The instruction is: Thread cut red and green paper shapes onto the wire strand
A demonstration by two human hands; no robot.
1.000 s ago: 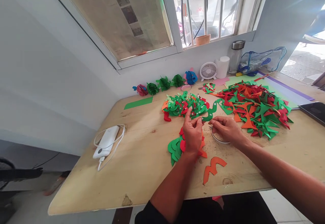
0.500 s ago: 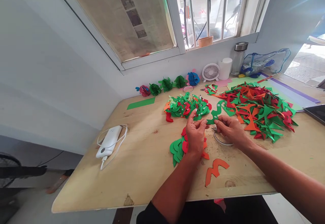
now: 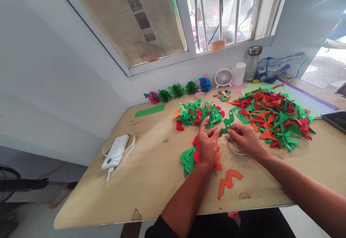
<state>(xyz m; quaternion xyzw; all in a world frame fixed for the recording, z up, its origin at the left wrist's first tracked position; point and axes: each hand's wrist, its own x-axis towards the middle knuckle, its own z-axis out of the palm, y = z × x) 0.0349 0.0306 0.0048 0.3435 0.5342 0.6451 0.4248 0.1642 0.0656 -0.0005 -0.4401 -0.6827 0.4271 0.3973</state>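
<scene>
Between my two hands is a green paper cutout (image 3: pixel 229 120) with a wavy outline and small white squares on it. My left hand (image 3: pixel 207 142) pinches its lower left end between thumb and fingers. My right hand (image 3: pixel 245 137) grips the lower right side, thumb and forefinger pressed together. A small pointed metal tip (image 3: pixel 227 137) shows beside the right fingers; what it belongs to is hidden. Under that hand lies a thin white ring (image 3: pixel 235 153), partly covered. Green rounded cutouts (image 3: pixel 188 158) lie left of my left wrist, with red and orange ones partly behind it.
An orange wavy cutout (image 3: pixel 229 181) lies near the front edge. Behind my hands is a pile of cutouts (image 3: pixel 200 112); at right, a heap of paper scraps (image 3: pixel 275 117). A power bank (image 3: pixel 116 151) with cable lies left. A fan (image 3: pixel 223 77) and glass bottle (image 3: pixel 253 63) stand at the back.
The green cutout's upper end has shifted slightly, its upper right part no longer reaching as far right. Both hands keep their hold almost in place. The whole view has moved a little.
</scene>
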